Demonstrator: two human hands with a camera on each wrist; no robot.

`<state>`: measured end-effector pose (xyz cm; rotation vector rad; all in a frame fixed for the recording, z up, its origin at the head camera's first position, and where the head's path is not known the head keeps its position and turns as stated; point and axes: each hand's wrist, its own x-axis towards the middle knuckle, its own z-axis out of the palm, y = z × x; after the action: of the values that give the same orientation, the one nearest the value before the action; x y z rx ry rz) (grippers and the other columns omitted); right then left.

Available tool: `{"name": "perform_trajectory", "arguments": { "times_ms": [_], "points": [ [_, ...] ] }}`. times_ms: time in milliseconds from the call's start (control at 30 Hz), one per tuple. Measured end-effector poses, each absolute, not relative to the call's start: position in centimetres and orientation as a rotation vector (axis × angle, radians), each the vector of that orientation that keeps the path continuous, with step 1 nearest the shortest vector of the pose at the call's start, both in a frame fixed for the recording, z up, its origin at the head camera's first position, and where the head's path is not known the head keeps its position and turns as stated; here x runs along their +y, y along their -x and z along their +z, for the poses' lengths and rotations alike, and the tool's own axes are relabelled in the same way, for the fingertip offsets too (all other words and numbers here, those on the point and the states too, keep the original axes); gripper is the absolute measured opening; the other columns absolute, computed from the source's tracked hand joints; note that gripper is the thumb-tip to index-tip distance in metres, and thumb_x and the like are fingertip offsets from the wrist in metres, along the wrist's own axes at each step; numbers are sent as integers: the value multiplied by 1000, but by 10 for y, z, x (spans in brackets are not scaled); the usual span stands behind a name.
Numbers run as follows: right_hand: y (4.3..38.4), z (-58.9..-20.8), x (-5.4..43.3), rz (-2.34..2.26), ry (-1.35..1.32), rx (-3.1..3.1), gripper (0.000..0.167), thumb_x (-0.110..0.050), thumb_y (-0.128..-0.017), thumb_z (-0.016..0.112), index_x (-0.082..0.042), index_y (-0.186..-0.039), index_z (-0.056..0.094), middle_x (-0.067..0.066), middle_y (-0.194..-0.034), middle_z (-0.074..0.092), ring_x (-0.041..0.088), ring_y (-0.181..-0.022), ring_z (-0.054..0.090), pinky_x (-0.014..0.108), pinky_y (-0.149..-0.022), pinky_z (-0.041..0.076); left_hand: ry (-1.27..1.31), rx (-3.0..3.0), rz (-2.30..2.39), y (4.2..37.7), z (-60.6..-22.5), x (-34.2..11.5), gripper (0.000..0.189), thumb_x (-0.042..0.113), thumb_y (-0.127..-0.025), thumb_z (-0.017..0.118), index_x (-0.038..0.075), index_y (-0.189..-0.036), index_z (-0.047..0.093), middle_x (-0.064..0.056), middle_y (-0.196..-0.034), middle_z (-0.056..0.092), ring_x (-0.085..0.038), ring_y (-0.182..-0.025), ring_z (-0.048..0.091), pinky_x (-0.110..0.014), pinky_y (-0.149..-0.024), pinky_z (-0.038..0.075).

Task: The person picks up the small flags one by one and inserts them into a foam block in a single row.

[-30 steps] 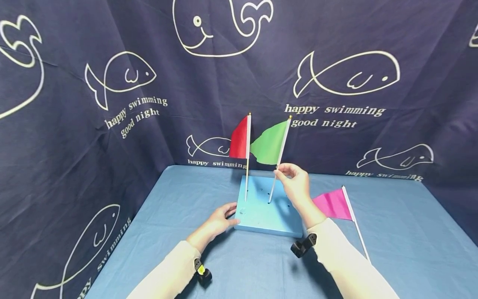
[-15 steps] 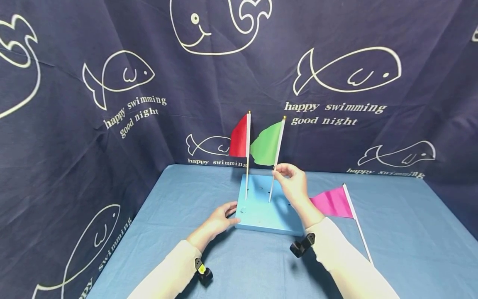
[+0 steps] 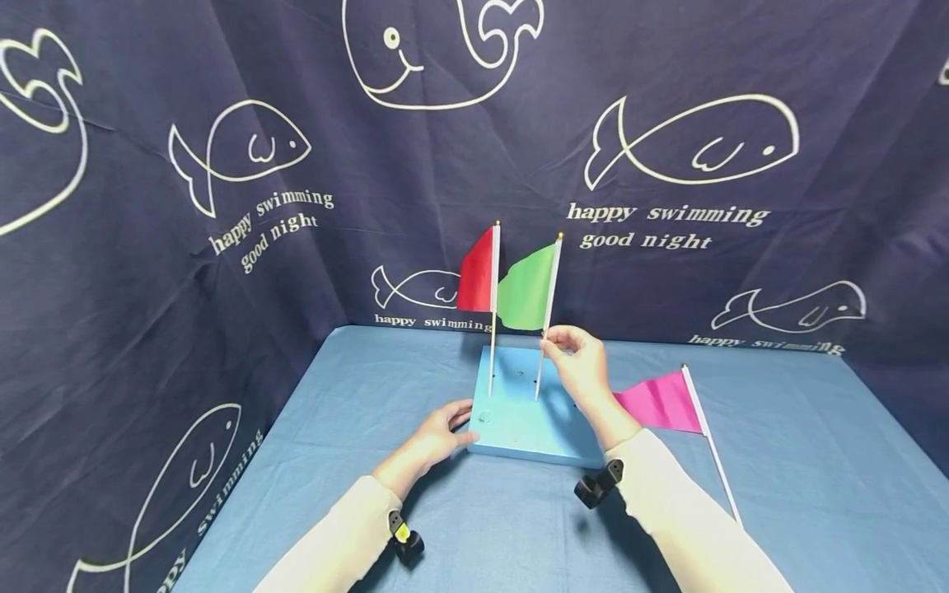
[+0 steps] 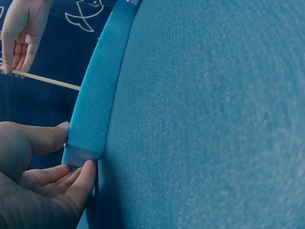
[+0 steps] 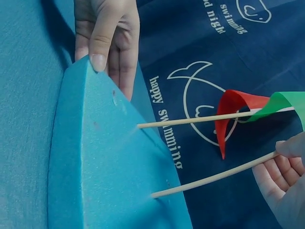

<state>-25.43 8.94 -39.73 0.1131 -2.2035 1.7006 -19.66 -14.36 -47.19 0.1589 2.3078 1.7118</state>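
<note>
A blue foam block [image 3: 519, 430] lies flat on the table. My left hand [image 3: 439, 432] holds its near left corner, with the thumb on the top face and fingers against the side, as the left wrist view shows. Between thumb and fingers, my right hand [image 3: 583, 368] pinches the wooden stick of a green flag [image 3: 528, 290]. The stick's lower end is in the block's top, and the flag leans slightly right. Left of it, a red flag [image 3: 477, 272] stands upright in the block, its stick [image 5: 181, 120] untouched by either hand.
A pink flag [image 3: 662, 402] on a white stick lies on the blue tablecloth [image 3: 801, 445], right of the block and partly behind my right forearm. Small holes dot the block's top. A dark curtain [image 3: 415, 189] with fish drawings hangs behind and at the left.
The green flag's top has swung left, so its stick stands more upright than before. My right hand has shifted slightly left with it. The left hand keeps its place on the block.
</note>
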Motion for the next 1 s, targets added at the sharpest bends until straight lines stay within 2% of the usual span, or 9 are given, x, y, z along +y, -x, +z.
{"name": "perform_trajectory", "arguments": {
  "times_ms": [333,733,1000],
  "points": [
    [261,-401,87,1745,-108,-2175,13,-2,-84,72,3,-95,71,14,-82,70,-4,-63,59,11,-61,45,-153,2303,1715,197,-473,-144,64,-1,-86,68,-6,-143,39,-25,-143,46,-37,-135,43,-45,-110,39],
    [267,-404,82,1723,-43,-2198,12,-2,-85,70,3,-96,69,21,-89,69,0,-65,55,9,-64,46,-171,2302,1721,196,-471,-142,62,-2,-86,67,-8,-142,40,-27,-141,49,-37,-134,44,-46,-110,39],
    [267,-410,81,1688,-7,-2259,14,-2,-83,69,1,-97,69,19,-89,69,3,-68,55,10,-64,45,-152,2304,1711,196,-473,-143,63,-1,-87,68,-6,-142,40,-25,-142,49,-36,-135,44,-46,-111,37]
  ]
}}
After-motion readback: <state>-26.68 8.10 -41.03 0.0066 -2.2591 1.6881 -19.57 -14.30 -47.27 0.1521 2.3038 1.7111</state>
